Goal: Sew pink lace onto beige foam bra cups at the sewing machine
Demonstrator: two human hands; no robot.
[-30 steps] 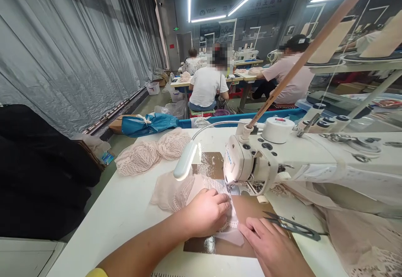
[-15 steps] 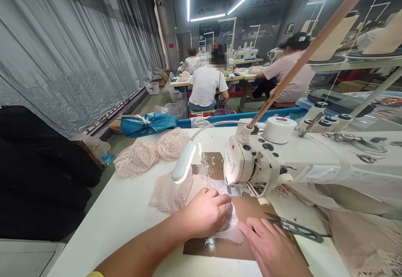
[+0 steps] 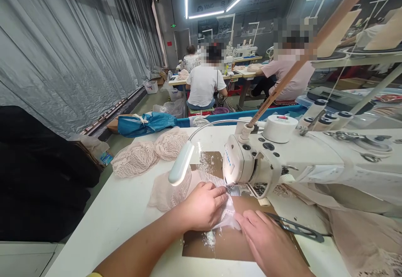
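A pale pink lace piece (image 3: pixel 171 191) lies on the white table (image 3: pixel 122 214) under the needle of a white sewing machine (image 3: pixel 251 164). My left hand (image 3: pixel 204 206) rests on the lace just left of the needle, fingers curled and pressing the fabric down. My right hand (image 3: pixel 266 243) lies flat at the lace's near edge, fingers stretched out on a brown shiny sheet (image 3: pixel 220 243). A small lamp on a bendy neck (image 3: pixel 180 164) hangs over the lace.
Black thread snips (image 3: pixel 295 228) lie right of my right hand. Finished lace cups (image 3: pixel 150 153) sit at the table's far left. More pink fabric (image 3: pixel 361 231) is heaped at the right. A black cloth pile (image 3: pixel 40 172) stands left. Other people sew at tables behind.
Both hands have slid the lace a little forward toward the needle. My left hand's fingertips now sit closer to the presser foot.
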